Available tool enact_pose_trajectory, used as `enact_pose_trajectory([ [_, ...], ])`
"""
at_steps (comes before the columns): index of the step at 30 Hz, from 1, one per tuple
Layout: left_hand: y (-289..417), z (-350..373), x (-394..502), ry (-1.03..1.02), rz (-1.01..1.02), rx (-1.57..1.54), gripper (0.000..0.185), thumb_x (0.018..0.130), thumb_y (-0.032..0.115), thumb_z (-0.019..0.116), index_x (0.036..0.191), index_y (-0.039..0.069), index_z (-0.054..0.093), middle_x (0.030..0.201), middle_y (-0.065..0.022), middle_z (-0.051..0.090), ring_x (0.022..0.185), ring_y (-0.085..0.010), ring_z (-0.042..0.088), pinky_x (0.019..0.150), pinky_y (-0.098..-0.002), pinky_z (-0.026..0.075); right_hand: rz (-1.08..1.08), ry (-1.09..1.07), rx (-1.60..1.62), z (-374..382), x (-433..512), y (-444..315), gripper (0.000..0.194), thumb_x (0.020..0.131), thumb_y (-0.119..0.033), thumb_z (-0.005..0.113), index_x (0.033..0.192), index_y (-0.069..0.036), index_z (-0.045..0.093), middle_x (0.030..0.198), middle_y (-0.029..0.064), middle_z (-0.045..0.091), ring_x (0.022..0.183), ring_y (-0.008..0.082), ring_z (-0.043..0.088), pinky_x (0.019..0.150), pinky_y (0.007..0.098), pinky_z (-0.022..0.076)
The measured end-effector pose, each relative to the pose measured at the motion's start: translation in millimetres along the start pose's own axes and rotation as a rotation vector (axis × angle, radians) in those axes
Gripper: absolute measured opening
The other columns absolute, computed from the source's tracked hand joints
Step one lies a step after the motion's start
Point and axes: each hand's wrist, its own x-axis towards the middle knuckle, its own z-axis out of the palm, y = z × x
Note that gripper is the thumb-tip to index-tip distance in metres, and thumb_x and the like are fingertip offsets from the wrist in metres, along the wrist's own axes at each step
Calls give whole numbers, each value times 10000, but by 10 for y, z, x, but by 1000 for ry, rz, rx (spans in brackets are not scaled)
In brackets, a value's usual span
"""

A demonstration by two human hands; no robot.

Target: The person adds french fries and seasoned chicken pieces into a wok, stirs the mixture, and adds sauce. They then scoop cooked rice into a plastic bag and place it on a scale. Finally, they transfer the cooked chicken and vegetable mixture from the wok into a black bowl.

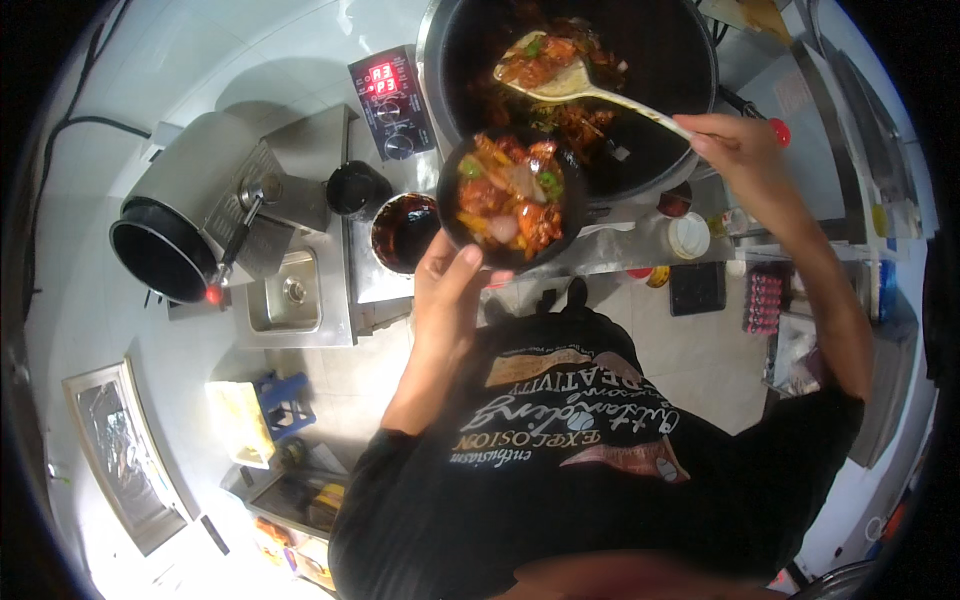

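Note:
My left hand [448, 289] grips the rim of a dark bowl [574, 199], thumb on top. Saucy meat pieces with onion and green pepper [510, 195] fill the bowl. It is held in front of the near left edge of a large black cooking pot [660, 82]. In my right hand [739, 150] is the handle of a pale slotted serving spoon [570, 91]. The spoon's head lies over the pot and carries some of the food. More saucy food [585, 124] is on the pot's dark bottom.
Left of the pot are a control panel [391, 105] with lit digits, a black container [356, 187] and a sauce-stained pot [397, 232]. Farther left stand a tilted drum cooker [195, 157] and a steel sink [285, 292]. A white tub [688, 236] is at the right on the counter.

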Motion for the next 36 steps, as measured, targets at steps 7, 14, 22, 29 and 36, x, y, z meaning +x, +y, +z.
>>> enact_pose_trajectory([
  [7,-11,359,313,77,-38,-71,314,951,174,641,1190,-14,564,942,-11,592,750,-71,563,729,-306,616,105,-61,-8,-367,-549,-574,274,955,-90,604,1211,-57,696,915,90,717,753,98,594,688,261,464],
  [14,-25,337,434,47,-104,-124,344,953,198,648,1208,-13,556,1114,-87,660,880,-154,666,763,-314,612,-172,36,-353,-215,-613,-605,307,955,-57,595,1251,-88,671,793,100,660,636,122,579,558,297,428],
  [22,-91,299,394,-13,-146,-166,341,972,212,624,1228,-2,556,1155,-101,666,947,-173,677,786,-311,600,-188,151,-396,-328,-717,-546,320,964,-43,567,1261,-104,670,782,92,642,613,108,553,507,278,400],
  [29,-132,311,456,-31,-169,-106,354,973,228,617,1242,7,551,1171,-101,666,1007,-173,668,795,-301,592,47,43,-248,-394,-872,-488,324,964,-60,569,1272,-98,664,862,89,674,662,129,562,595,272,431],
  [36,-186,177,317,-76,-216,-128,494,929,237,637,1343,6,493,1223,-133,639,1026,-213,660,782,-302,589,125,132,-312,-154,-351,-109,371,928,-34,557,1283,-104,642,1034,132,716,809,249,680,717,368,517],
])
